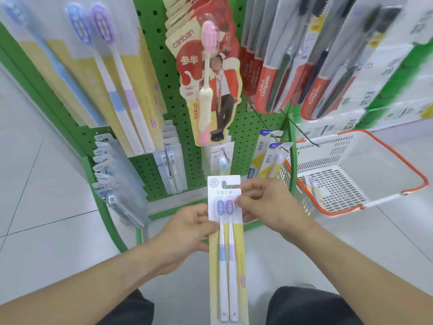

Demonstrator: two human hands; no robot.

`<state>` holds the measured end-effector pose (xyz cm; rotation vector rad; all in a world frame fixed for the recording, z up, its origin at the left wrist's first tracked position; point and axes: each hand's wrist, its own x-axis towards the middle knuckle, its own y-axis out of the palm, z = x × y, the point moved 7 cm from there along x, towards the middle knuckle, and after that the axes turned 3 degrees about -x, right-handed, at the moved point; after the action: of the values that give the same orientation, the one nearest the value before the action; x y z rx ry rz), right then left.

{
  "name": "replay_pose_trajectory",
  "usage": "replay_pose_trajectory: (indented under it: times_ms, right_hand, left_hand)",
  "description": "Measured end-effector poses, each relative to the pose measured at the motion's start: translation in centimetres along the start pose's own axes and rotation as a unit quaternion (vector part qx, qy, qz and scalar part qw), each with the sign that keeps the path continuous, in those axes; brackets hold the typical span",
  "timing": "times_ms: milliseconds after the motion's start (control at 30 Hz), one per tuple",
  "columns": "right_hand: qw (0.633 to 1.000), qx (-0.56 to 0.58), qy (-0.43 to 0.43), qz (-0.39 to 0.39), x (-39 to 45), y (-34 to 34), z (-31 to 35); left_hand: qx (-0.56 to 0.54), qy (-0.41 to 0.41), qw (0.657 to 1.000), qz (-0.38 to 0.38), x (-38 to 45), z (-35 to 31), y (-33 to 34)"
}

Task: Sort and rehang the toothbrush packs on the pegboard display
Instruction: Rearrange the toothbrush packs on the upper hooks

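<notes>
Both hands held one twin pack (228,254) upright at six o'clock in the view, in front of the green pegboard (236,130). The left hand (187,233) gripped its left edge, thumb curled over the front near the brush heads, fingers behind. The right hand (264,205) pinched the pack's upper right edge beside the hang hole, fingers curled round the card. The pack showed a blue and a purple brush side by side on a yellow and white card, hang hole at twelve o'clock. On the board, at eleven o'clock, hung larger packs (100,73) of the same kind; at twelve o'clock a red Canban pack (206,73) with a pink brush; at one o'clock Colgate packs (302,62). Lower pegs at nine o'clock carried clear packs (117,181). At three o'clock a white basket (384,165) with an orange rim sat on the floor, one small pack (312,187) lying inside it.
</notes>
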<state>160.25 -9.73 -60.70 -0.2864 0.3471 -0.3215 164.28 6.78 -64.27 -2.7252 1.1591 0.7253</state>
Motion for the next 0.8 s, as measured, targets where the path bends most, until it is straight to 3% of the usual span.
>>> replay_pose_trajectory:
  times_ms: [133,267,500,667,800]
  right_hand:
    - [0.992,-0.106,-0.028,0.061,-0.4,1.9,0.9]
    - [0.995,-0.082,-0.039,0.051,-0.1,2.6,1.7]
    - [0.999,-0.008,-0.015,0.029,0.7,3.5,0.5]
    - [0.993,-0.037,0.016,0.112,0.7,5.3,-0.9]
    - [0.987,-0.09,-0.017,0.133,0.8,5.3,-0.4]
  left_hand:
    - [0.016,0.017,0.996,-0.081,-0.8,-0.4,-0.5]
    - [0.102,0.071,0.982,-0.142,-0.8,-1.0,-1.7]
    - [0.114,0.046,0.987,-0.106,-0.5,-0.5,-2.3]
    - [0.065,0.007,0.991,-0.114,-0.4,0.7,-2.9]
    - [0.045,0.008,0.991,-0.124,-0.6,1.1,-2.9]
